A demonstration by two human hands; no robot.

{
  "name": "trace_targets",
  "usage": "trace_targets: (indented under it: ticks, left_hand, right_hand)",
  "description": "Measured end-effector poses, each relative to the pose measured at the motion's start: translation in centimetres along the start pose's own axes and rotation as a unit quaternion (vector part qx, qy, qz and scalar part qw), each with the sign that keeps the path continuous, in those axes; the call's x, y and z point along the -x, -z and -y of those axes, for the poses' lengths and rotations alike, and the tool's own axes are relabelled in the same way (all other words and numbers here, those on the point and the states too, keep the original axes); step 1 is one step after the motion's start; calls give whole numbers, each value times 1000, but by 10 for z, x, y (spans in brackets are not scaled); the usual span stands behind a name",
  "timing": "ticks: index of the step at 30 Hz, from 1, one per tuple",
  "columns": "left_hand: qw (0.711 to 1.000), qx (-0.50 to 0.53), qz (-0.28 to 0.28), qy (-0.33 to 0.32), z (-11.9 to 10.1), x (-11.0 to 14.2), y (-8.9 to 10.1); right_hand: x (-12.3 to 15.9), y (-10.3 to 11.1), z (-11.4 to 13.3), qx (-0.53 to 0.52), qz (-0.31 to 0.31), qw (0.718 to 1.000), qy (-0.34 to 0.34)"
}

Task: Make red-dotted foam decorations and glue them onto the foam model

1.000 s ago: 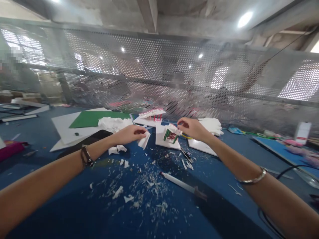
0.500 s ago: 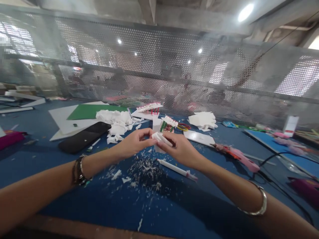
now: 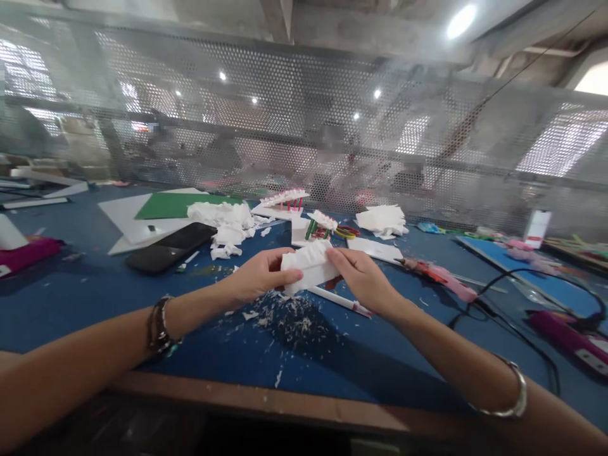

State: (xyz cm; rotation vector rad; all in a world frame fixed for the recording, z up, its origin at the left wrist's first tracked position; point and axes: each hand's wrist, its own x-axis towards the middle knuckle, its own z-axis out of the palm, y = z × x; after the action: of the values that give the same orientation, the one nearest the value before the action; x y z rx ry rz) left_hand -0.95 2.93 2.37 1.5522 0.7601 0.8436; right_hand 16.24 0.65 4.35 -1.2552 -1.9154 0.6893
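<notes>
A creased white tissue (image 3: 310, 265) is stretched flat between my two hands above the blue table. My left hand (image 3: 261, 275) pinches its left edge between thumb and fingers. At the upper right corner my right hand (image 3: 361, 275) grips it, the other fingers behind. Just below, partly covered by the tissue, lies a white pen-like stick (image 3: 339, 300) with a reddish tip. White shreds (image 3: 299, 323) are scattered on the table under my hands. Beyond the tissue stands a small white model with green posts (image 3: 319, 225).
Crumpled white paper (image 3: 223, 218) and a black phone (image 3: 171, 248) lie to the left, near a green sheet (image 3: 185, 204). On the right are a pink glue gun (image 3: 441, 278) with a black cable and a purple power strip (image 3: 570, 339). A perforated metal screen (image 3: 294, 126) closes off the back.
The tissue was bunched up between my fingers and is now spread out wider. My hands have moved slightly apart, and the view has shifted a little.
</notes>
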Motion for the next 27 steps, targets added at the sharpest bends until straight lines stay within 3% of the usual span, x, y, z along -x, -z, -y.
trace_targets:
  ticks: [8, 11, 15, 18, 21, 27]
  left_hand:
    - [993, 52, -57, -84, -3, 10, 2]
    - [991, 63, -18, -115, -9, 14, 1]
    - [995, 12, 47, -83, -14, 21, -3]
    - [998, -30, 40, -48, -16, 24, -6]
    - [997, -56, 23, -38, -15, 25, -5]
    - [994, -30, -53, -96, -12, 27, 1]
  right_hand:
    - [21, 4, -8, -125, 8, 992, -23]
    - [30, 7, -10, -151, 32, 988, -20]
    - [39, 7, -9, -212, 135, 968, 21]
    - [42, 1, -3, -167, 168, 971, 36]
    - [43, -1, 3, -94, 141, 986, 0]
    - [44, 10, 2, 1, 100, 995, 12]
